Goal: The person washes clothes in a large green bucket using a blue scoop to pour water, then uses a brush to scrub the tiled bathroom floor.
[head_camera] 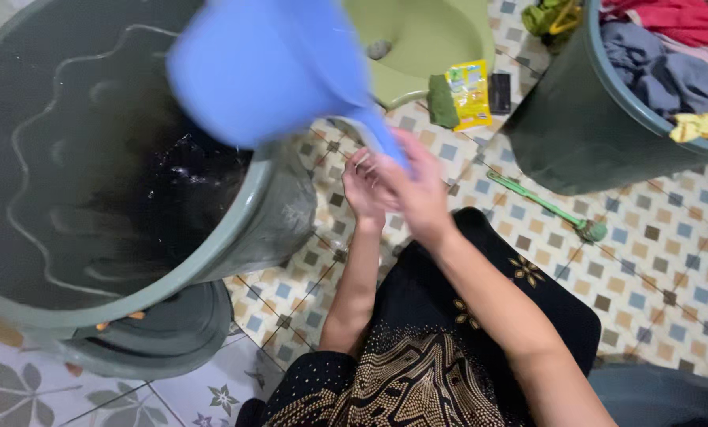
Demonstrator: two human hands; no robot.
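Head cam had your right hand (pixel 417 190) wrapped tight round the handle of the blue plastic dipper (pixel 271 67), tipped over the big green water barrel (pixel 279 217), while your left hand (pixel 363 188) sat right against it, fingers loosely curled, holding nothing I could make out.

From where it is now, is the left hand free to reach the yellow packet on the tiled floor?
Probably yes. The left hand looks empty beside the right hand, which grips the blue plastic scoop. Only open tiled floor lies between it and the yellow packet.
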